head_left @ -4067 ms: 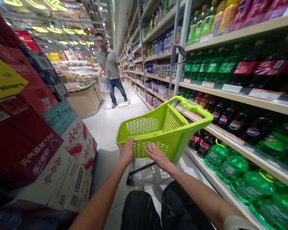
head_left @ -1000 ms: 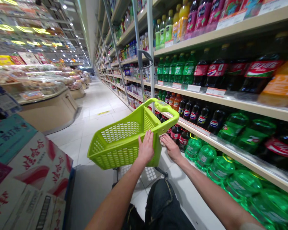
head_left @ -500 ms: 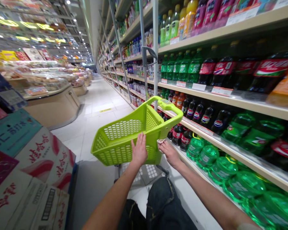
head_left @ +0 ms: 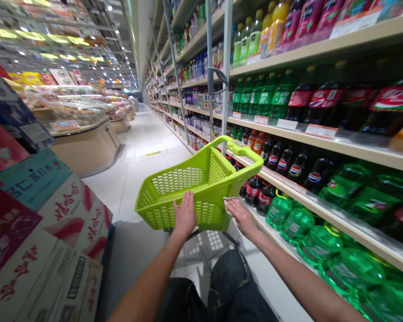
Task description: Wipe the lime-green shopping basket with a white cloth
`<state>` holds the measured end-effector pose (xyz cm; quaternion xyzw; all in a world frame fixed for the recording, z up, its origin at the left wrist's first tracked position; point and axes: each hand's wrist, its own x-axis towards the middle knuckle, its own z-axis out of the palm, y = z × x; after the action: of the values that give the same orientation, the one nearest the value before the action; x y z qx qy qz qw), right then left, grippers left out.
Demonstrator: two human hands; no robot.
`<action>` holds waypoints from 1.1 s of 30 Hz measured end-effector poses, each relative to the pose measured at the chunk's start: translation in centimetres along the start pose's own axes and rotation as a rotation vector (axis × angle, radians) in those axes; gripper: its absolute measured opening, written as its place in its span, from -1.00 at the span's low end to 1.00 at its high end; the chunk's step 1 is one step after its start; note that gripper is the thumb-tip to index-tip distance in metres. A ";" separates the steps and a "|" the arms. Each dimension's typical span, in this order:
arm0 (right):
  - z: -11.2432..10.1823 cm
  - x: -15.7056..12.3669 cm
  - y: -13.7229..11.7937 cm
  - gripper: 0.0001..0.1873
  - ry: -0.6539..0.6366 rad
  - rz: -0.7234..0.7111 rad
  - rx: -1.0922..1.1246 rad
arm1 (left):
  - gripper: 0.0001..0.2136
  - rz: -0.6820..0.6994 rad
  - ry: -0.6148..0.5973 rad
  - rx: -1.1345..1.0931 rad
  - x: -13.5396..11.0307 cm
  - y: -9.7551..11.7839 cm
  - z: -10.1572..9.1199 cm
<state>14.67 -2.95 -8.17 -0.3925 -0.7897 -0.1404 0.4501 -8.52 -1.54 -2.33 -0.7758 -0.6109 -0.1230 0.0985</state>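
A lime-green plastic shopping cart [head_left: 174,188] stands in the aisle in front of me, its handle [head_left: 245,150] toward the drink shelves. My left hand [head_left: 185,215] lies flat on the basket's near wall, fingers stretched upward. My right hand [head_left: 240,215] presses a small white cloth [head_left: 227,201] against the basket's right rear corner, fingers closed over it. My knees in dark jeans [head_left: 228,290] show at the bottom.
Shelves of soda bottles [head_left: 305,170] run along the right, green bottles [head_left: 322,232] on the lowest shelf near my arm. Stacked cardboard boxes [head_left: 43,232] rise at the left. A curved counter [head_left: 87,143] stands farther left. White tiled floor [head_left: 147,143] stretches ahead.
My left hand has slid left and down along the basket wall. The right hand with the cloth stays at the rear corner. The person seen in the aisle four seconds ago is out of view.
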 end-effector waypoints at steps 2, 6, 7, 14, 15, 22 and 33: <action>-0.4 2.2 -0.7 -0.50 0.031 0.030 0.035 | -0.33 -0.004 -0.004 -0.001 -0.2 -0.4 0.1; 0.7 5.7 -1.5 -0.50 0.082 0.046 0.046 | -0.32 -0.013 0.002 -0.011 -0.3 -0.4 0.1; 1.5 5.4 -1.6 -0.50 0.055 0.044 0.036 | -0.32 -0.007 0.004 -0.012 -0.3 -0.5 0.0; 5.6 1.7 -4.0 -0.44 -0.170 -0.021 0.037 | -0.34 -0.073 -0.007 0.004 -1.4 -3.3 0.1; 5.6 2.7 -4.5 -0.45 -0.153 -0.036 0.053 | -0.34 -0.066 -0.005 0.006 -1.6 -3.6 0.1; 7.9 6.4 -6.1 -0.56 -0.086 -0.099 0.067 | -0.35 -0.119 0.000 0.003 -2.3 -4.9 0.1; 11.2 8.2 -10.4 -0.60 -0.118 -0.206 0.164 | -0.40 -0.329 -0.024 0.012 -3.5 -11.1 -0.2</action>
<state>-2.14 0.77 -6.24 -0.2788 -0.8596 -0.0976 0.4168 -20.08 -2.27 -3.22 -0.6662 -0.7315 -0.1245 0.0742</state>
